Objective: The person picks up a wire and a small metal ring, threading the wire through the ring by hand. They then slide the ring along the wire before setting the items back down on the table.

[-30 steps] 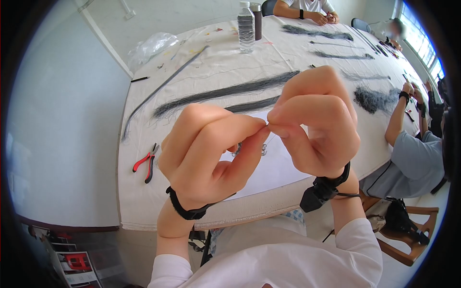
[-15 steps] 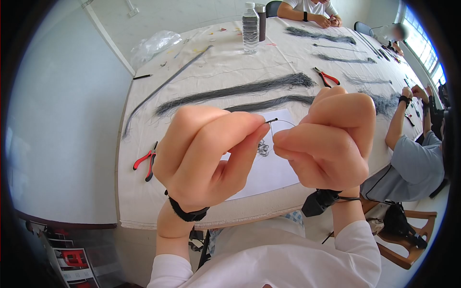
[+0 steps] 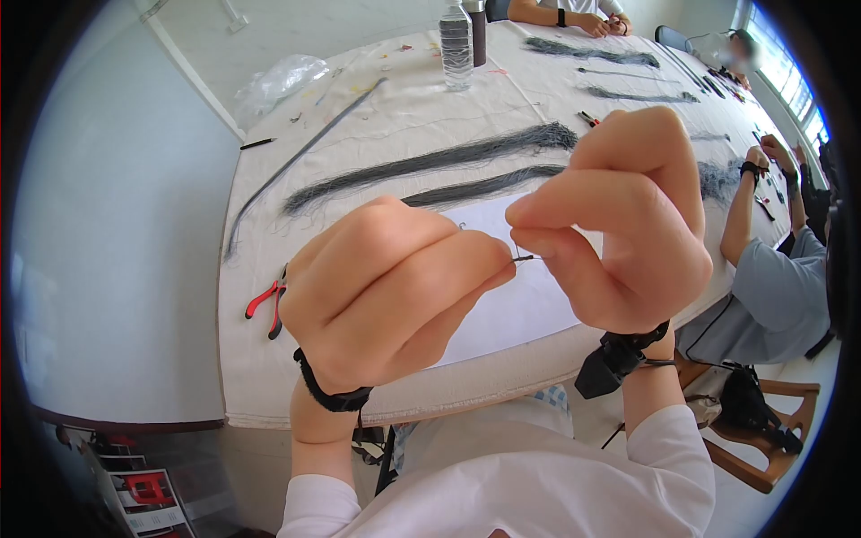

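Left hand [image 3: 395, 287] and right hand [image 3: 619, 224] each close their grip on a fine strand [image 3: 526, 258], held up above the paper [image 3: 531, 307] on the surface [image 3: 262, 377]. It seems feather-light, limp and slippery; best pinched near its dark tip.

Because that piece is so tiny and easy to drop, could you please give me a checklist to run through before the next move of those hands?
1. Pinch of the left hand on the thin dark metal pin: ok, its tip sticks out from the fingertips.
2. Contact of the right hand with that tip: ok, thumb and forefinger are closed at it.
3. Any fine strand in the right pinch: cannot tell, too thin to see.
4. The white paper sheet lying beneath both hands: ok.
5. The red-handled pliers on the cream tablecloth: ok, lying left of the left hand.
6. The long dark grey hair bundles apart from the fingers: ok, farther up the table.
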`<state>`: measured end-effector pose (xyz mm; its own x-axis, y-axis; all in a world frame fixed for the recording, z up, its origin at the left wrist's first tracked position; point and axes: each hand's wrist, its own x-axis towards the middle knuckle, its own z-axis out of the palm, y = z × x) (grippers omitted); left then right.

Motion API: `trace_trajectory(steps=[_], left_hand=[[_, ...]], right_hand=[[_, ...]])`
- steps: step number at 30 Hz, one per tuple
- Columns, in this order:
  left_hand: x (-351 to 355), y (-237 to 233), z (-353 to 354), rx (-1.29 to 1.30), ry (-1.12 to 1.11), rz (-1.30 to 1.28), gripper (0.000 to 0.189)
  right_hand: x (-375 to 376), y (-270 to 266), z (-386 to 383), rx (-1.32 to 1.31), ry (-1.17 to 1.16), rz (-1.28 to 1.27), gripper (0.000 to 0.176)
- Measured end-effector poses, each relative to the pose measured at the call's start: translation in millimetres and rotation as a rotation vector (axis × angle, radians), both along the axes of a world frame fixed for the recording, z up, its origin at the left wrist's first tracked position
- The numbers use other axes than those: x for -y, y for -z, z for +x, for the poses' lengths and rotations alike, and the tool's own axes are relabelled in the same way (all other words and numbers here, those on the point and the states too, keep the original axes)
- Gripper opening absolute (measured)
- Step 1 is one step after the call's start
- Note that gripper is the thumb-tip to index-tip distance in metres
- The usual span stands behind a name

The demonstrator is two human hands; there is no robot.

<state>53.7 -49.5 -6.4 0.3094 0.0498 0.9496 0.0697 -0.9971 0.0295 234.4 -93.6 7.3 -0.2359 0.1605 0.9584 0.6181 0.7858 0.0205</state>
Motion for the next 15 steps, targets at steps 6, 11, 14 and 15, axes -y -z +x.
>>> trace_trajectory(steps=[6, 11, 14, 15], left_hand=[[3.1, 1.2, 0.2, 0.058, 0.010, -0.102, 0.016], [3.4, -1.2, -1.9, 0.115, -0.055, -0.131, 0.020], [4.5, -1.2, -0.7, 0.140, -0.098, -0.127, 0.021], [3.8, 0.4, 0.1, 0.157, -0.115, -0.117, 0.021]], right_hand=[[-3.9, 3.0, 0.0, -0.055, -0.060, -0.233, 0.020], [-5.2, 2.1, -0.8, -0.002, -0.104, -0.206, 0.022], [-5.4, 7.2, -3.0, 0.014, -0.118, -0.142, 0.025], [-5.2, 7.8, -4.3, 0.014, -0.119, -0.142, 0.025]])
